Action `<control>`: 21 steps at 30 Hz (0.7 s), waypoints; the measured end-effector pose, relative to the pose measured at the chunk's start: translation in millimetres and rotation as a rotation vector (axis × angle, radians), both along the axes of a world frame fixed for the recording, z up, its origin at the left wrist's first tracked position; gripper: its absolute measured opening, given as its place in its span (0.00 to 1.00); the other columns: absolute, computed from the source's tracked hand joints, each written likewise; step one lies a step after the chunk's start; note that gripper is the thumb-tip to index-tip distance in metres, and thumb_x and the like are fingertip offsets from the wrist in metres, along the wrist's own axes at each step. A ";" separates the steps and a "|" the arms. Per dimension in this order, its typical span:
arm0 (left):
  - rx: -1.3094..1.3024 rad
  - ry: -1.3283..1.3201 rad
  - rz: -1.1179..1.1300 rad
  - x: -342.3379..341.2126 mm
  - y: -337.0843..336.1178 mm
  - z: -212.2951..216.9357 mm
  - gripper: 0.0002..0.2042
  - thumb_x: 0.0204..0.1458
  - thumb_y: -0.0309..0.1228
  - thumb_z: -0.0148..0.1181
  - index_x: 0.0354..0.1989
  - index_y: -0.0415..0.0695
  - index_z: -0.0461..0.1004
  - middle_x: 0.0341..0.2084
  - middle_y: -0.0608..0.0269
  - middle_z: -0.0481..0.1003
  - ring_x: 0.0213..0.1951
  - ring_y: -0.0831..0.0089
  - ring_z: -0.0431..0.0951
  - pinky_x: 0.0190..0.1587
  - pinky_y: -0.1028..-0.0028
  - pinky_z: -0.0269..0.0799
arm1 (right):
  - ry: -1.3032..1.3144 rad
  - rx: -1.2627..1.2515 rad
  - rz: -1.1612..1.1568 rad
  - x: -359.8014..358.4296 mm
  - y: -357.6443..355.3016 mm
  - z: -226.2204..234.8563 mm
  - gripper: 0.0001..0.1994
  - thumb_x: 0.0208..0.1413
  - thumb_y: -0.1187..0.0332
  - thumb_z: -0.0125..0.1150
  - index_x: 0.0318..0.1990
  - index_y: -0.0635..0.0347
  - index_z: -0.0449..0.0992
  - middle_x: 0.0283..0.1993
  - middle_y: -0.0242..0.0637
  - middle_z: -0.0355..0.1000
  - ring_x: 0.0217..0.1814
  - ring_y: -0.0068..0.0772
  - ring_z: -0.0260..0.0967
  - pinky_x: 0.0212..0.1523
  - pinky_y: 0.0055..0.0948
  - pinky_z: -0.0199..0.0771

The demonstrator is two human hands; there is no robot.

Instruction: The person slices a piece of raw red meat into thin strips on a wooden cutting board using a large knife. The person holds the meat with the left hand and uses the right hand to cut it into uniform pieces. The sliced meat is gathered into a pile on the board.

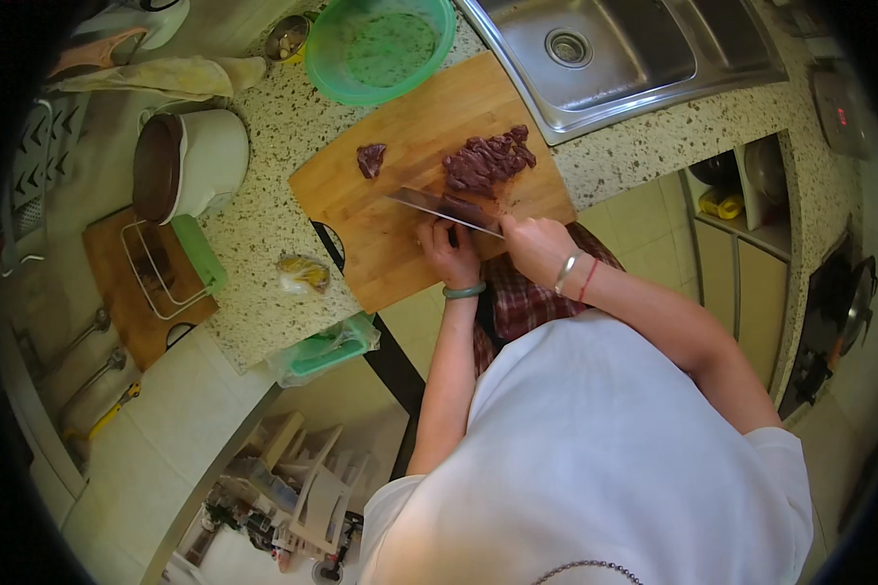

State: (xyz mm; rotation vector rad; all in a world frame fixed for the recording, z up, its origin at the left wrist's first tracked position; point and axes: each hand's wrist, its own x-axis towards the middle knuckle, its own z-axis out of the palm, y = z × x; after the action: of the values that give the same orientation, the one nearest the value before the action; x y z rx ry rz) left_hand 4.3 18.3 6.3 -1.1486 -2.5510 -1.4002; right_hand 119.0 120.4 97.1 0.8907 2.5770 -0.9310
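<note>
My right hand (539,246) is closed round the handle of a kitchen knife, its wide blade (437,209) reaching left across the wooden cutting board (400,127). Close on the near side of the blade, my left hand (449,255) has its fingers curled onto a piece of dark red meat, mostly hidden by the fingers and the knife. Just beyond the blade lies a heap of sliced meat (488,161). A separate small chunk of meat (370,160) rests farther left on the board.
A green basin (380,97) stands behind the board, beside a steel sink (634,93) at the far right. On the left are a white pot (210,161), a small plastic bag (304,274) and a second wooden board (117,255). A green bin (332,353) hangs below the counter edge.
</note>
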 end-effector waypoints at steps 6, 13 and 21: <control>-0.026 0.004 0.015 1.7 -5.1 -7.2 0.05 0.46 0.17 0.58 0.31 0.36 0.71 0.35 0.49 0.70 0.39 0.48 0.70 0.44 0.58 0.66 | -0.037 -0.015 -0.034 22.7 -7.3 -2.2 0.04 0.51 0.74 0.53 0.33 0.64 0.70 0.29 0.52 0.76 0.31 0.52 0.77 0.32 0.42 0.78; 0.008 -0.026 -0.044 -1.5 -1.7 1.5 0.04 0.48 0.19 0.60 0.32 0.38 0.72 0.38 0.51 0.72 0.43 0.52 0.72 0.47 0.61 0.67 | 0.059 -0.015 -0.029 -22.3 9.5 -8.9 0.07 0.51 0.71 0.55 0.34 0.65 0.74 0.30 0.54 0.76 0.35 0.53 0.77 0.35 0.45 0.78; 0.039 -0.061 -0.005 -0.1 0.0 0.8 0.04 0.52 0.23 0.62 0.34 0.40 0.74 0.42 0.52 0.72 0.47 0.56 0.72 0.51 0.63 0.67 | 0.265 -0.178 -0.232 12.6 40.3 -16.5 0.10 0.55 0.64 0.58 0.35 0.61 0.78 0.29 0.56 0.73 0.31 0.59 0.71 0.33 0.50 0.72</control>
State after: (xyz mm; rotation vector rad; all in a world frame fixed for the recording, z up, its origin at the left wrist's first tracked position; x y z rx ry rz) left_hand 4.1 18.3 7.1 -1.1241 -2.5500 -1.5021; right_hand 131.6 160.7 80.6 1.0964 2.5851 -1.4061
